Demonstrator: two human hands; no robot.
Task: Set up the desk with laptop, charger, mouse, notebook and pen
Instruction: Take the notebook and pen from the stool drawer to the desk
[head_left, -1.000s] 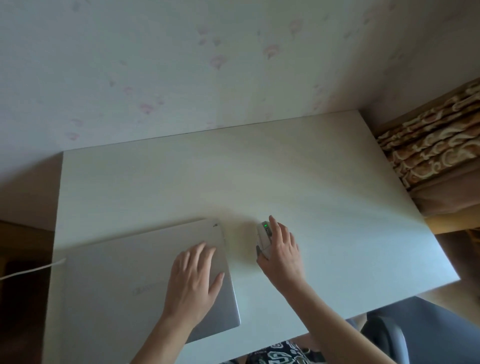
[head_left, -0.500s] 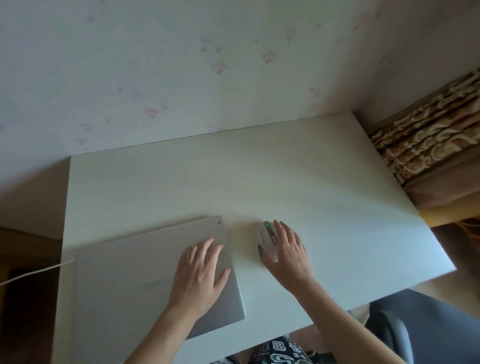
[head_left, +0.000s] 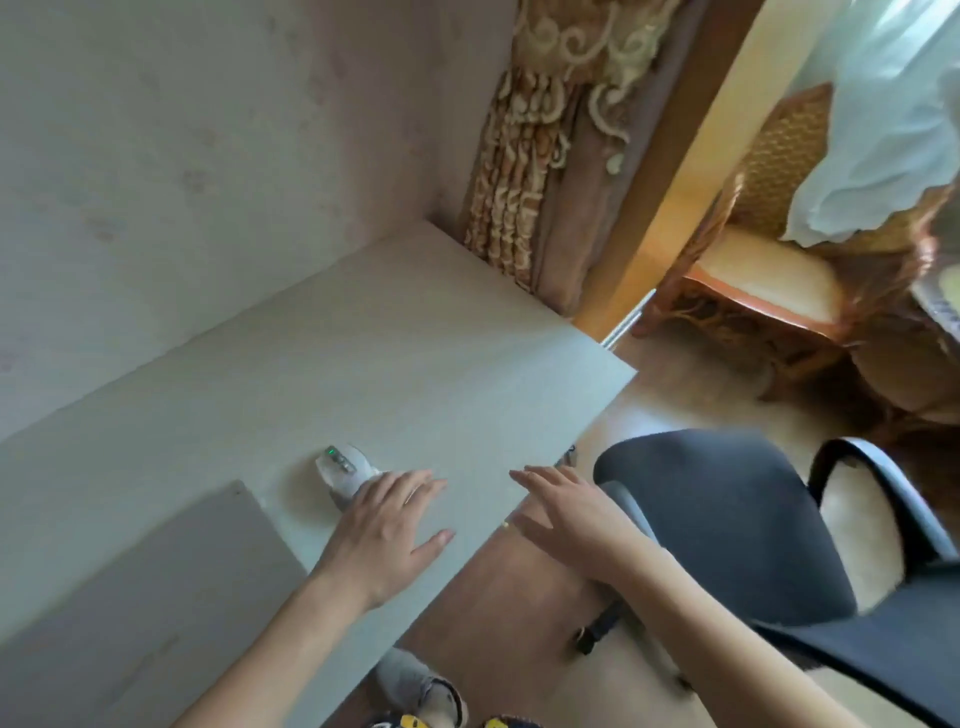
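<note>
We count one mouse (head_left: 344, 474) and one closed laptop (head_left: 140, 587) on the pale desk (head_left: 395, 353). The white mouse, with a small green light on its back, lies near the desk's front edge, just beside the laptop's far right corner but apart from it. The silver laptop lies flat at the lower left.

Our left hand (head_left: 387, 525) is spread flat over the desk, fingers (head_left: 415, 480) loosely fanned and gripping nothing; its outer edge overlaps the rear of the mouse, and we cannot tell whether it touches. Our right hand (head_left: 563, 512) hovers past the desk's front edge, above the wooden floor (head_left: 498, 613), fingers extended and slack, also holding nothing. A thin ring shows on one finger.

To the right stands one dark office chair (head_left: 727, 519) with a curved armrest (head_left: 878, 488), close behind the right hand. Beyond the desk's far corner hangs a patterned brown curtain (head_left: 524, 171), with a wooden frame (head_left: 670, 171) beside it and a wicker chair (head_left: 769, 270) farther off. Below the desk edge we see a trouser leg (head_left: 410, 680).
</note>
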